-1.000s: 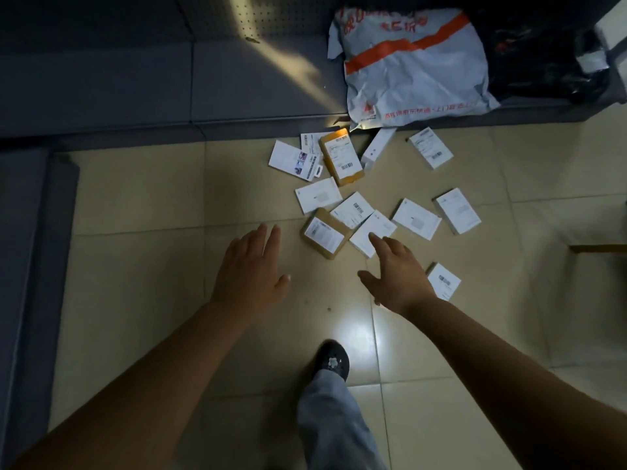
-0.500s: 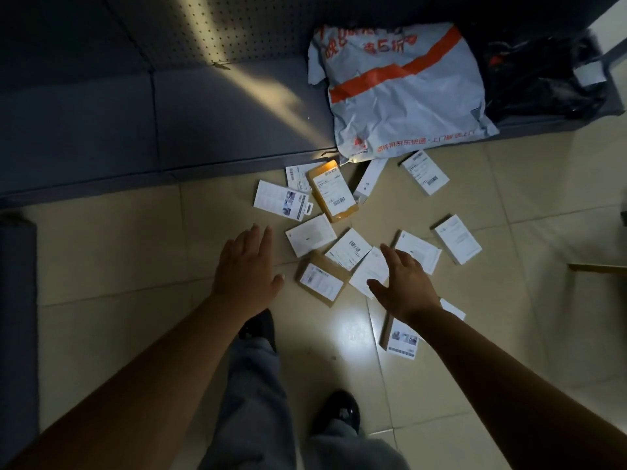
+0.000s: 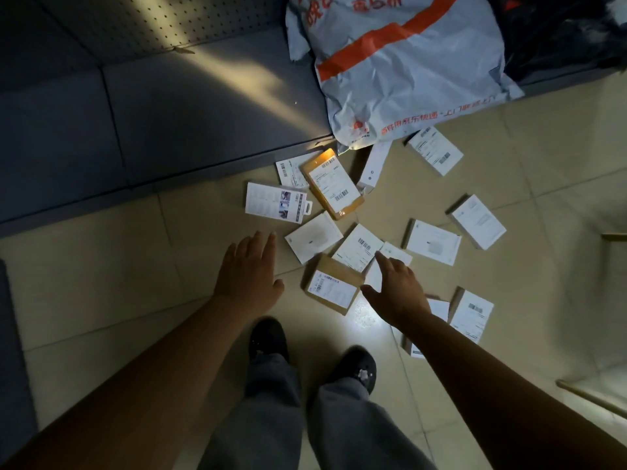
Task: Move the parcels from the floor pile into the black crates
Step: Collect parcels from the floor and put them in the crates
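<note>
Several small flat parcels lie scattered on the tiled floor. A brown parcel with a white label (image 3: 333, 289) lies between my hands. A yellow parcel (image 3: 333, 183) lies further back, beside a white box with pictures (image 3: 275, 202). A white labelled parcel (image 3: 359, 247) sits just beyond my right fingertips. My left hand (image 3: 248, 270) hovers open, palm down, left of the brown parcel, holding nothing. Over a white parcel (image 3: 396, 255), my right hand (image 3: 396, 290) is open with fingers spread. No black crate is in view.
A large grey courier bag with an orange stripe (image 3: 403, 66) leans on a low grey shelf (image 3: 190, 106) at the back. A dark bag (image 3: 563, 32) sits at top right. My two feet (image 3: 268, 337) stand just behind the pile. A pale board edge (image 3: 590, 395) lies at right.
I have stepped closer to the pile, both feet now under me. Both hands have reached forward toward the parcels, still open and holding nothing.
</note>
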